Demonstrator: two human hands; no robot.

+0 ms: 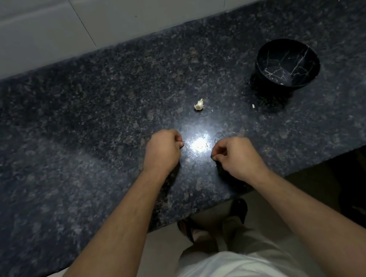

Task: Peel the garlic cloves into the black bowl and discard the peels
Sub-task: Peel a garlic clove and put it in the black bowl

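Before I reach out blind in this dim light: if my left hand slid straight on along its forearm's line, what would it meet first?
Probably the garlic piece lying on the counter, up-right of the left hand. Nothing else shows between them; depth is uncertain.

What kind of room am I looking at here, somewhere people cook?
Most likely a home kitchen. A person stands at a dark speckled stone countertop that runs along a pale tiled wall. On the counter sit a piece of garlic and a black bowl, which points to food being prepared.
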